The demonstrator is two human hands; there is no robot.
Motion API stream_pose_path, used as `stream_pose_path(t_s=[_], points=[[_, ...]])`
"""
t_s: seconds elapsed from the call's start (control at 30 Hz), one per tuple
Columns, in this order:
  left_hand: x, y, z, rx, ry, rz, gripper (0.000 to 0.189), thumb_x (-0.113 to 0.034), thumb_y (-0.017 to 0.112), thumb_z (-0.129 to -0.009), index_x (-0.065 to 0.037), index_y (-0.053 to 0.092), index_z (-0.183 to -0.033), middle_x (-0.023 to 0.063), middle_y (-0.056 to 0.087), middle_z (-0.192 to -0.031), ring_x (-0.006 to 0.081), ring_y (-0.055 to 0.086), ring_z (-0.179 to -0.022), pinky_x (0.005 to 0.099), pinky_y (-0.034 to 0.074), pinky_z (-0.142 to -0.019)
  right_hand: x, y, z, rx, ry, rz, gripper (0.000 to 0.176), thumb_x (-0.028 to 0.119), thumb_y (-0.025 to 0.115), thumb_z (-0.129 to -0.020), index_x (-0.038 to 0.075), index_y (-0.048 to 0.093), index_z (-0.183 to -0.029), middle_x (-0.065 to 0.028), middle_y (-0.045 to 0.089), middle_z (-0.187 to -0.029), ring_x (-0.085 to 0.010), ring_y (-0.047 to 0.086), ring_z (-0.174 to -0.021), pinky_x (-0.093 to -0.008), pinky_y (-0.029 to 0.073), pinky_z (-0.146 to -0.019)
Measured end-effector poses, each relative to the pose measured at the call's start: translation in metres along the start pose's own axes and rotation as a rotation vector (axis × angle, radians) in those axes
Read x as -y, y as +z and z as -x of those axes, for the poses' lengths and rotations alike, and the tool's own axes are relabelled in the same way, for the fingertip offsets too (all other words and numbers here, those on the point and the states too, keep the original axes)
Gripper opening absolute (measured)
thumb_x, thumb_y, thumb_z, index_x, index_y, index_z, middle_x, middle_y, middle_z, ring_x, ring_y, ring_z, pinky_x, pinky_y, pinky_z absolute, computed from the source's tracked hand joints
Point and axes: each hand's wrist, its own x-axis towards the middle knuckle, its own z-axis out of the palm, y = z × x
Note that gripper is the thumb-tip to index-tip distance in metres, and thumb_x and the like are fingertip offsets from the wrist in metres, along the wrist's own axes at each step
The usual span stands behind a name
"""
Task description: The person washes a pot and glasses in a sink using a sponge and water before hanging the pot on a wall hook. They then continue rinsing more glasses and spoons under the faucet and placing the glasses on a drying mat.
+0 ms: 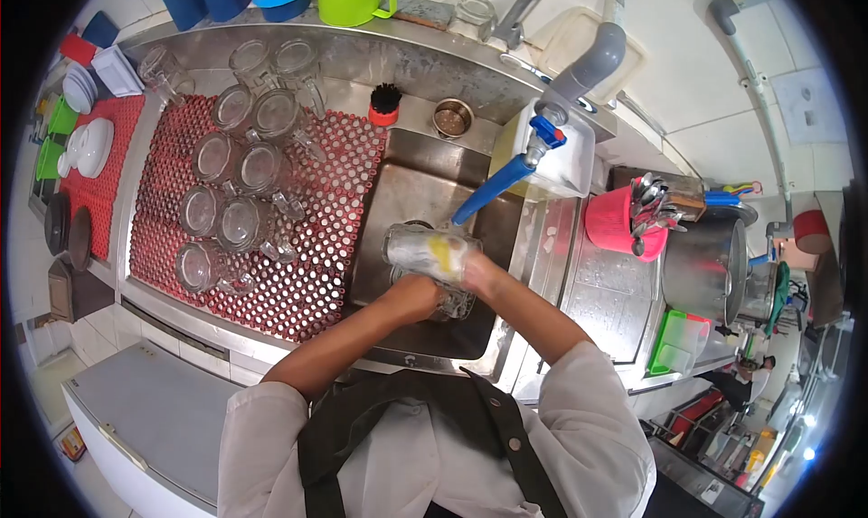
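Over the sink (425, 193), a clear glass mug (407, 249) lies tilted on its side. My left hand (419, 296) is closed around its lower side, with the fingers mostly hidden. Reaching into the mug's mouth from the right, my right hand (470, 267) presses a yellow sponge (444, 252) inside; its fingers show only blurred through the glass. Beneath my hands, more glassware (456, 305) sits in the sink. A blue hose (493, 191) from the tap ends just above the mug.
Several upturned glass mugs (246, 225) stand on a red perforated mat (318, 220) at left. Behind the sink are a black-bristled brush (385, 104) and a small metal cup (452, 117). Rightward are a pink cutlery bucket (611, 220) and a large metal pot (703, 269).
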Motion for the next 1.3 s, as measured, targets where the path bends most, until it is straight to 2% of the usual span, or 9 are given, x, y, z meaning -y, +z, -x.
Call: stream_pose_path(t_s=[0.03, 0.1, 0.17, 0.27, 0.3, 0.5, 0.63, 1.1, 1.3], points=[[0.007, 0.002, -0.002, -0.036, -0.017, 0.023, 0.017, -0.022, 0.063, -0.067, -0.005, 0.061, -0.07, 0.0173, 0.058, -0.068, 0.0344, 0.057, -0.067, 0.0433, 0.045, -0.062, 0.019, 0.046, 0.041, -0.271, -0.009, 0.018, 0.031, 0.02, 0.038, -0.087, 0.001, 0.048, -0.108, -0.0153, 0.058, -0.089, -0.026, 0.058, -0.074, -0.0344, 0.05, -0.065], [0.016, 0.006, -0.004, -0.072, -0.04, 0.041, 0.019, -0.023, 0.063, -0.068, -0.005, 0.06, -0.068, 0.0165, 0.057, -0.067, 0.0342, 0.057, -0.065, 0.0433, 0.045, -0.06, 0.048, -0.042, 0.046, 0.358, -0.03, -0.044, 0.029, 0.023, 0.037, -0.088, -0.001, 0.051, -0.096, -0.0159, 0.057, -0.083, -0.0275, 0.059, -0.069, -0.0364, 0.05, -0.056], [0.02, 0.006, -0.009, -0.082, -0.048, 0.024, 0.02, -0.025, 0.063, -0.07, -0.005, 0.059, -0.067, 0.0154, 0.057, -0.064, 0.0335, 0.057, -0.063, 0.0433, 0.044, -0.058, 0.079, 0.007, 0.091, -0.505, -0.468, 0.516, 0.025, 0.02, 0.041, -0.087, -0.001, 0.048, -0.099, -0.0122, 0.057, -0.074, -0.0267, 0.059, -0.063, -0.0359, 0.05, -0.052], [0.016, 0.006, -0.009, -0.137, -0.047, 0.101, 0.025, -0.026, 0.065, -0.071, -0.005, 0.054, -0.062, 0.0143, 0.054, -0.058, 0.0322, 0.055, -0.057, 0.0412, 0.042, -0.054, 0.144, 0.01, 0.105, -0.618, -1.484, 1.629, 0.02, 0.01, 0.04, -0.085, 0.002, 0.048, -0.102, -0.0196, 0.058, -0.084, -0.0327, 0.059, -0.074, -0.0363, 0.049, -0.065], [0.013, 0.006, -0.009, -0.118, -0.053, 0.15, 0.024, -0.024, 0.066, -0.069, -0.005, 0.053, -0.062, 0.0143, 0.054, -0.058, 0.0309, 0.055, -0.057, 0.0398, 0.042, -0.053, 0.171, 0.038, 0.119, -0.579, -1.148, 1.808, 0.021, 0.007, 0.041, -0.084, 0.002, 0.049, -0.102, -0.0206, 0.056, -0.09, -0.0374, 0.056, -0.08, -0.0375, 0.047, -0.069], [0.003, -0.008, -0.008, -0.302, 0.01, 0.507, 0.04, -0.016, 0.072, -0.064, -0.006, 0.036, -0.052, 0.0072, 0.043, -0.047, 0.0193, 0.042, -0.044, 0.0315, 0.036, -0.047, 0.167, 0.133, 0.149, -0.47, -1.465, 1.415, 0.021, 0.014, 0.053, -0.079, 0.002, 0.054, -0.096, -0.0133, 0.055, -0.088, -0.0254, 0.054, -0.072, -0.031, 0.043, -0.064], [0.005, -0.002, -0.006, -0.303, -0.012, 0.657, 0.039, -0.013, 0.074, -0.062, -0.007, 0.036, -0.053, 0.0017, 0.04, -0.047, 0.0125, 0.036, -0.044, 0.0295, 0.033, -0.045, 0.132, 0.2, 0.173, -0.355, -1.248, 1.878, 0.022, 0.013, 0.058, -0.077, 0.0, 0.056, -0.095, -0.0116, 0.053, -0.08, -0.0231, 0.054, -0.073, -0.0303, 0.043, -0.066], [0.033, -0.016, -0.038, -0.118, -0.048, 0.619, 0.041, -0.023, 0.072, -0.067, -0.007, 0.039, -0.05, -0.0019, 0.038, -0.047, 0.008, 0.033, -0.047, 0.0272, 0.031, -0.045, 0.182, 0.188, 0.175, 0.094, -1.071, 2.32, 0.02, 0.008, 0.056, -0.077, 0.003, 0.057, -0.096, -0.0113, 0.057, -0.099, -0.0302, 0.054, -0.089, -0.035, 0.044, -0.079], [0.05, 0.0, -0.079, -0.056, -0.268, 0.754, 0.037, -0.031, 0.069, -0.07, -0.006, 0.047, -0.053, -0.0009, 0.042, -0.048, 0.0084, 0.038, -0.046, 0.0281, 0.033, -0.045, 0.145, 0.193, 0.179, -0.198, -1.505, 2.086, 0.03, 0.005, 0.055, -0.077, 0.006, 0.055, -0.106, -0.0137, 0.056, -0.097, -0.0297, 0.056, -0.085, -0.0371, 0.045, -0.076]])
